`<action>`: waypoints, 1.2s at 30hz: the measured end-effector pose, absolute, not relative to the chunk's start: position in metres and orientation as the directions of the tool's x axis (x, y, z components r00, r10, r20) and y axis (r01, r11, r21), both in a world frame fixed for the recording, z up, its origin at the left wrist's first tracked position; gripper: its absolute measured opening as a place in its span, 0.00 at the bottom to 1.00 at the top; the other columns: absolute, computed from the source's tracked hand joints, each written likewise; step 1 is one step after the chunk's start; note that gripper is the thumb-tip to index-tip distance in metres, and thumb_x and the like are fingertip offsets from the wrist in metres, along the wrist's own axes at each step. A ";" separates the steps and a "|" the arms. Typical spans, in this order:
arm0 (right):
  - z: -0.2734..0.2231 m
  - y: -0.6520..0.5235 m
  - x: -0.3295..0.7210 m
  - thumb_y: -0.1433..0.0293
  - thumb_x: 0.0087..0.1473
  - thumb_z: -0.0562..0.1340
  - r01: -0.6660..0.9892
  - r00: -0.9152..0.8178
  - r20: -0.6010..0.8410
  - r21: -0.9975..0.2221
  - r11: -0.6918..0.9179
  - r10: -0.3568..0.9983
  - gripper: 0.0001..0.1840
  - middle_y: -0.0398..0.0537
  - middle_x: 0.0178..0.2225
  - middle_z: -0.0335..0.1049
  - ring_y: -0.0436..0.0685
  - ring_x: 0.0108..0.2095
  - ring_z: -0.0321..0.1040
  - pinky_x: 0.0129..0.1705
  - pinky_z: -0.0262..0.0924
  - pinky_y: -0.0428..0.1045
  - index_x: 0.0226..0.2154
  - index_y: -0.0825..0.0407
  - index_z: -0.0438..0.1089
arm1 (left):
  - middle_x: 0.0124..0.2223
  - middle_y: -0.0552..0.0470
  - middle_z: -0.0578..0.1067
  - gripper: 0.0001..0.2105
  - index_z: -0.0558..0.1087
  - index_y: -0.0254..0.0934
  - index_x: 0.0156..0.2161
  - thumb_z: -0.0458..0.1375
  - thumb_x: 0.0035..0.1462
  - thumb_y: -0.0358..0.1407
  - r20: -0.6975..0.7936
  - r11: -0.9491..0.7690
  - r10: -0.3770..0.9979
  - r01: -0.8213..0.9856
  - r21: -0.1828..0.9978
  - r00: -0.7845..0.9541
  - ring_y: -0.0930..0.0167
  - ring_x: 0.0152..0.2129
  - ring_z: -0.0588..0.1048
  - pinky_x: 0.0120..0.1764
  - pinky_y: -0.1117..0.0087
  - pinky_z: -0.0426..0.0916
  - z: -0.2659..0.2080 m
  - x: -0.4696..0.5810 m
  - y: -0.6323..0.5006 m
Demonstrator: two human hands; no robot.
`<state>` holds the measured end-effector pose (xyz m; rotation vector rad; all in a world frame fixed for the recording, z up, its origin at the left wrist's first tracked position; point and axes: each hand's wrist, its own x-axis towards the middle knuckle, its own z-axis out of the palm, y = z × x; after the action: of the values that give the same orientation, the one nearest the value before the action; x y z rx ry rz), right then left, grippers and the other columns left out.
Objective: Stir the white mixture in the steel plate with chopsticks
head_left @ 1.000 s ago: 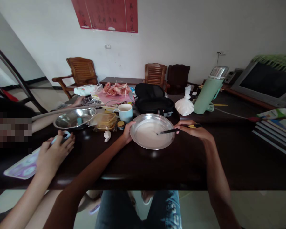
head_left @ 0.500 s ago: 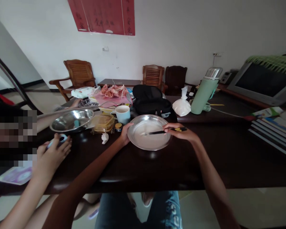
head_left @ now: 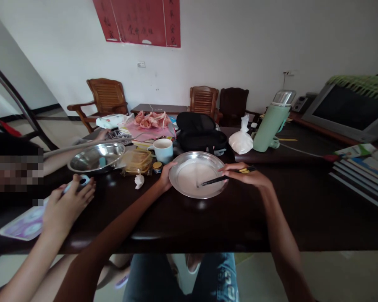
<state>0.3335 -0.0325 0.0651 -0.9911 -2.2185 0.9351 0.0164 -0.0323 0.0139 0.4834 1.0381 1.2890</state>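
Observation:
A round metal bowl (head_left: 199,195) with a pale, milky mixture (head_left: 192,174) in it sits on the dark table before me. My left hand (head_left: 166,176) grips the bowl's left rim. In my right hand (head_left: 239,174) is a pair of black chopsticks (head_left: 212,180) with yellow-banded ends, held over the right rim. Their tips dip into the mixture near the middle of the bowl. Just beyond the left rim stand a light blue mug (head_left: 163,152) and a small jar (head_left: 157,167).
At left a co-worker's hand (head_left: 69,201) holds a patterned board (head_left: 28,222) by its handle, near another metal basin (head_left: 82,165). Behind my bowl lie a black bag (head_left: 198,134), a tied bag of white powder (head_left: 241,142) and a green thermos (head_left: 269,128). Books (head_left: 362,176) are stacked at right.
My right hand has moved slightly right, and the chopstick tips have shifted right and nearer to me within the mixture. My left hand stays on the rim.

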 end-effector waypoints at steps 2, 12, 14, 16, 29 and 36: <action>0.065 -0.032 0.332 0.46 0.60 0.64 0.417 -0.579 0.202 -0.760 0.499 0.790 0.24 0.51 0.41 0.85 0.67 0.47 0.80 0.56 0.73 0.60 0.37 0.48 0.82 | 0.23 0.51 0.79 0.07 0.81 0.35 0.35 0.62 0.55 0.34 -0.349 0.256 0.934 -0.547 0.797 -0.072 0.64 0.23 0.78 0.30 0.68 0.70 0.015 0.017 -0.033; 0.063 -0.032 0.334 0.45 0.61 0.64 0.426 -0.543 0.231 -0.753 0.502 0.808 0.24 0.49 0.40 0.86 0.67 0.48 0.80 0.56 0.73 0.60 0.35 0.46 0.83 | 0.23 0.50 0.79 0.10 0.81 0.34 0.33 0.57 0.60 0.32 -0.366 0.260 0.926 -0.543 0.799 -0.095 0.64 0.25 0.78 0.32 0.68 0.70 0.018 0.019 -0.033; 0.064 -0.032 0.337 0.44 0.62 0.63 0.441 -0.513 0.253 -0.742 0.504 0.820 0.25 0.48 0.38 0.86 0.67 0.47 0.80 0.56 0.73 0.60 0.33 0.47 0.83 | 0.24 0.50 0.80 0.08 0.81 0.35 0.33 0.59 0.59 0.33 -0.356 0.250 0.930 -0.548 0.798 -0.094 0.63 0.26 0.79 0.33 0.68 0.71 0.019 0.019 -0.033; 0.066 -0.032 0.339 0.45 0.63 0.63 0.448 -0.539 0.219 -0.743 0.497 0.813 0.24 0.49 0.38 0.85 0.66 0.46 0.81 0.55 0.73 0.59 0.33 0.47 0.83 | 0.25 0.49 0.81 0.07 0.81 0.35 0.33 0.60 0.58 0.33 -0.355 0.255 0.932 -0.551 0.794 -0.079 0.62 0.27 0.80 0.33 0.67 0.72 0.020 0.020 -0.034; 0.066 -0.034 0.338 0.46 0.60 0.66 0.441 -0.595 0.166 -0.750 0.493 0.786 0.21 0.50 0.41 0.86 0.68 0.51 0.80 0.56 0.73 0.61 0.37 0.45 0.83 | 0.24 0.51 0.80 0.04 0.80 0.35 0.32 0.64 0.54 0.33 -0.340 0.249 0.939 -0.567 0.786 -0.058 0.65 0.22 0.77 0.31 0.68 0.72 0.018 0.020 -0.034; 0.069 -0.032 0.337 0.49 0.62 0.65 0.453 -0.618 0.155 -0.732 0.510 0.771 0.20 0.50 0.43 0.86 0.66 0.48 0.81 0.56 0.72 0.58 0.36 0.47 0.82 | 0.27 0.50 0.82 0.07 0.82 0.34 0.36 0.62 0.55 0.32 -0.324 0.236 0.945 -0.584 0.776 -0.049 0.62 0.26 0.80 0.33 0.67 0.73 0.019 0.020 -0.034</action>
<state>0.3368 -0.0324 0.0689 -1.0027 -2.2881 0.9126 0.0200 -0.0341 0.0191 0.4728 0.9777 1.3176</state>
